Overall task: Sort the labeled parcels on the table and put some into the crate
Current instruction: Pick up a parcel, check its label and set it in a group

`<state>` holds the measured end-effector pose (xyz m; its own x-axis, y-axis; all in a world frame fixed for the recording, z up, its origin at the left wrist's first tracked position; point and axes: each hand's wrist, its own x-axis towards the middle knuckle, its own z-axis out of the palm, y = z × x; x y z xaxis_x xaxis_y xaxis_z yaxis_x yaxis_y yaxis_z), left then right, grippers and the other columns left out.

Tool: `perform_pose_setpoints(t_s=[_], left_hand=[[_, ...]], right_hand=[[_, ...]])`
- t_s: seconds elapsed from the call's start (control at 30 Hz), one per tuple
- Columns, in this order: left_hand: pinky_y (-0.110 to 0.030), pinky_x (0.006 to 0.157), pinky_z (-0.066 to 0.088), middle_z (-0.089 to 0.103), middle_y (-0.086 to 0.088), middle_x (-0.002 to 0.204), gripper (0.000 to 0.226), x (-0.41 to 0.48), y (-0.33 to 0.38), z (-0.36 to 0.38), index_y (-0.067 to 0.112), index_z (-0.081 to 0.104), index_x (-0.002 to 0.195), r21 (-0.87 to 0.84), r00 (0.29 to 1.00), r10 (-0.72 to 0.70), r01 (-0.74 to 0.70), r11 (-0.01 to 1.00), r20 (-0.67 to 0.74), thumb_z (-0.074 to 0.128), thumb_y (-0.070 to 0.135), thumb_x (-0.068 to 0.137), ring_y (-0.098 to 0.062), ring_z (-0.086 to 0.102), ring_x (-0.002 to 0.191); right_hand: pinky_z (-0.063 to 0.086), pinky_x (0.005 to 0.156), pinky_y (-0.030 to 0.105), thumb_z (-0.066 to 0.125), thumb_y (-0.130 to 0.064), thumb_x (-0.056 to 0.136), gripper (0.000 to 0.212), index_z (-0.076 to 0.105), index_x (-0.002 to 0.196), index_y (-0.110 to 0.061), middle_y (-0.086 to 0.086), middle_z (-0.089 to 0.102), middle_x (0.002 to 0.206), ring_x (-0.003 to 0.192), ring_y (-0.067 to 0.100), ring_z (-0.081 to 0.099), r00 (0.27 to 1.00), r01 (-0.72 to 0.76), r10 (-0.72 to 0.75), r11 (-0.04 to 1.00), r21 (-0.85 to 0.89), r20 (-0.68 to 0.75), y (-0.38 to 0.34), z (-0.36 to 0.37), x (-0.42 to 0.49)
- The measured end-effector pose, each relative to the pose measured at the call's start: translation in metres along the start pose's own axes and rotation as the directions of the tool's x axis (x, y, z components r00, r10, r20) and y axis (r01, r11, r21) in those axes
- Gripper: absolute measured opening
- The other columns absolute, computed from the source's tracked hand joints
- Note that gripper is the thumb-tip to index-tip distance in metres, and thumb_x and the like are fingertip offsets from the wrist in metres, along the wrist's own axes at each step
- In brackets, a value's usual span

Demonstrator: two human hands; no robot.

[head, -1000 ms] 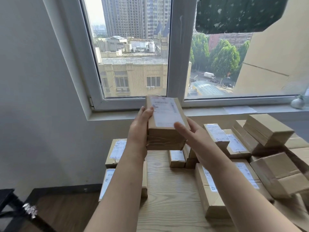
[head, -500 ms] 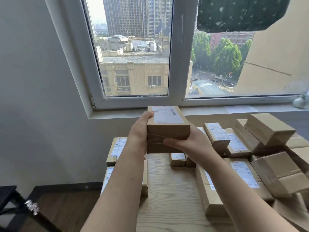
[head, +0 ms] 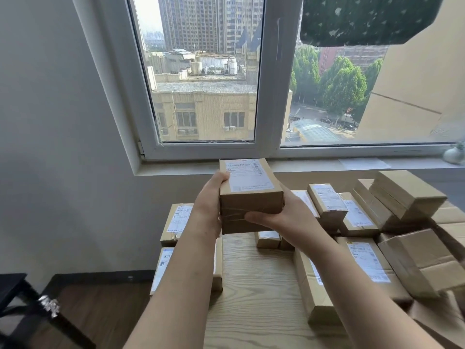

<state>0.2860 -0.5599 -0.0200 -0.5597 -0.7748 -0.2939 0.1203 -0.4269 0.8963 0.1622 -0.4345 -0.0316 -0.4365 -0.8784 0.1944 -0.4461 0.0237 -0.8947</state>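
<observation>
a: the labeled parcel?
b: above the wooden table, label up, long axis toward 12 o'clock
a: grip?
b: left hand clasps its 9 o'clock side, right hand curls round 3 o'clock

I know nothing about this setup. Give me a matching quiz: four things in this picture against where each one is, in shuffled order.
Things:
1. centre parcel
2. small parcel
3. white ornament
4. dark speckled cloth

Places:
a. on the windowsill
b. gripped by the left hand and right hand
c. on the wooden table
d. over the top right of the window

Pairs: 1-b, 2-c, 3-a, 4-d.
</observation>
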Motion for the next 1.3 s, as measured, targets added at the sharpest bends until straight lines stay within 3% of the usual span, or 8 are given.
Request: perform_pose_setpoints(t_s=[0.13,0.23,0.33,0.47,0.67,0.8,1.03,1.3], left_hand=[[-0.042,0.073,0.063,0.076,-0.018,0.109,0.039,-0.001,-0.006,-0.008,0.016,0.07,0.12,-0.057,1.0,0.003,-0.003,0.998,0.005,0.058,0.043,0.095,-0.032,0.075,0.091],[-0.034,0.06,0.062,0.076,-0.016,0.111,0.039,0.002,-0.018,-0.019,0.014,0.064,0.129,-0.026,0.997,0.033,-0.035,0.999,-0.068,0.06,0.037,0.096,-0.026,0.075,0.091],[-0.028,0.057,0.058,0.074,-0.01,0.118,0.049,0.006,-0.034,-0.027,0.02,0.055,0.14,0.013,0.994,-0.002,0.003,1.0,-0.113,0.063,0.037,0.094,-0.024,0.075,0.099],[-0.024,0.051,0.055,0.074,-0.005,0.106,0.026,0.009,-0.046,-0.041,0.022,0.061,0.123,0.043,0.988,-0.053,0.06,0.997,-0.143,0.06,0.033,0.099,-0.011,0.075,0.072],[-0.031,0.079,0.054,0.069,0.003,0.11,0.02,0.043,-0.066,-0.08,0.029,0.063,0.106,0.183,0.968,-0.08,0.126,0.975,-0.237,0.051,0.045,0.103,-0.015,0.065,0.1],[-0.039,0.093,0.056,0.062,0.0,0.123,0.033,0.072,-0.081,-0.109,0.019,0.057,0.131,0.328,0.948,-0.055,0.162,0.931,-0.312,0.045,0.038,0.107,-0.019,0.061,0.111],[-0.031,0.08,0.049,0.061,0.001,0.13,0.032,0.128,-0.094,-0.15,0.021,0.057,0.136,0.628,0.926,0.105,0.16,0.762,-0.363,0.043,0.021,0.107,-0.014,0.056,0.104],[-0.036,0.101,0.041,0.041,0.004,0.157,0.048,0.191,-0.106,-0.172,0.022,0.046,0.15,0.887,0.963,0.143,0.146,0.439,-0.229,0.034,0.011,0.105,-0.021,0.039,0.141]], right_hand=[[0.047,0.097,0.02,0.065,-0.064,0.084,0.068,0.041,0.146,-0.049,-0.033,0.062,0.128,0.114,-0.014,0.058,0.98,-0.108,0.085,0.987,0.12,0.182,0.005,0.0,0.001],[0.045,0.11,0.042,0.047,-0.085,0.08,0.08,0.038,0.151,-0.049,-0.023,0.053,0.146,0.129,0.006,0.054,0.931,-0.307,0.241,0.922,0.234,0.273,0.022,0.006,0.002],[0.053,0.104,0.047,0.049,-0.069,0.094,0.058,0.052,0.143,-0.037,-0.009,0.069,0.13,0.119,0.018,0.067,0.878,-0.459,0.36,0.82,0.343,0.315,0.037,0.017,0.008],[0.058,0.097,0.049,0.059,-0.047,0.099,0.038,0.061,0.13,-0.025,0.003,0.077,0.113,0.108,0.025,0.072,0.811,-0.581,0.488,0.739,0.342,0.322,0.06,0.037,0.014],[0.058,0.095,0.049,0.066,-0.044,0.095,0.038,0.065,0.123,-0.017,0.007,0.077,0.109,0.106,0.028,0.073,0.751,-0.66,0.591,0.657,0.365,0.293,0.096,0.07,0.034],[0.059,0.092,0.046,0.064,-0.042,0.097,0.031,0.067,0.119,-0.02,0.005,0.077,0.11,0.105,0.028,0.072,0.73,-0.678,0.639,0.638,0.364,0.24,0.112,0.092,0.053],[0.059,0.078,0.037,0.062,-0.038,0.099,0.029,0.064,0.122,-0.021,0.002,0.073,0.115,0.105,0.024,0.07,0.719,-0.675,0.677,0.628,0.387,0.156,0.136,0.124,0.111],[0.057,0.074,0.035,0.063,-0.038,0.098,0.051,0.052,0.142,-0.016,0.0,0.068,0.123,0.104,0.021,0.069,0.715,-0.691,0.677,0.648,0.32,0.174,0.172,0.161,0.184]])
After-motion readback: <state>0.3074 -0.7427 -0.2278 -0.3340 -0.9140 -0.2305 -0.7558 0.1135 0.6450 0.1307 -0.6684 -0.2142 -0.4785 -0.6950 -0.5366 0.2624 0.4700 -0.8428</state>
